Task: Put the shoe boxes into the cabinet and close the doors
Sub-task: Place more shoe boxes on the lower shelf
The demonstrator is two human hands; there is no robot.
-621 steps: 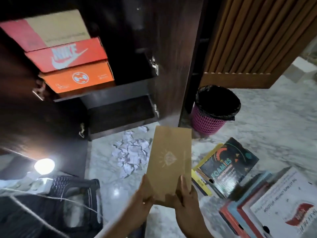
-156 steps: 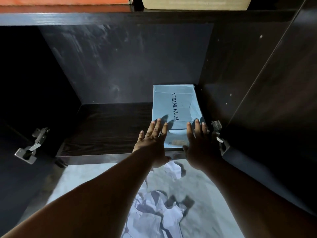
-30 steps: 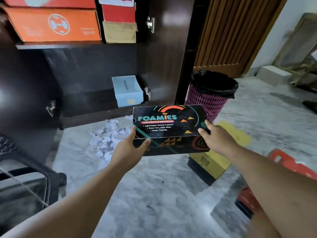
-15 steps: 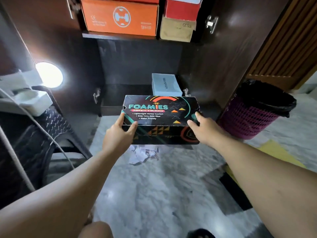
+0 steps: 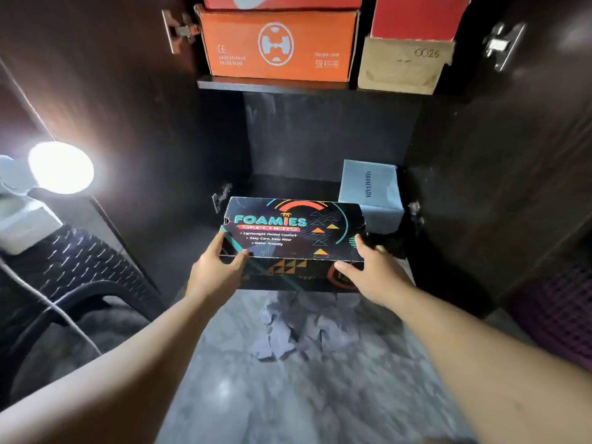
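Note:
I hold a black Foamies Skechers shoe box (image 5: 290, 232) level in front of the dark cabinet's lower shelf (image 5: 288, 187). My left hand (image 5: 217, 270) grips its left end and my right hand (image 5: 374, 274) grips its right end. A pale blue shoe box (image 5: 371, 190) lies at the right of that lower shelf, just behind the black box. On the upper shelf (image 5: 272, 84) stand an orange box (image 5: 278, 43), a tan box (image 5: 403, 65) and a red box (image 5: 416, 17) on top of it. Both cabinet doors stand open.
Crumpled white paper (image 5: 304, 325) lies on the marble floor under the box. A dark woven chair (image 5: 80, 270) and a bright lamp (image 5: 61, 168) are at the left. A pink bin (image 5: 557, 315) stands at the right by the open door (image 5: 512, 155).
I have stepped closer to the cabinet, and the black box in both hands has moved forward to the lower shelf's front edge.

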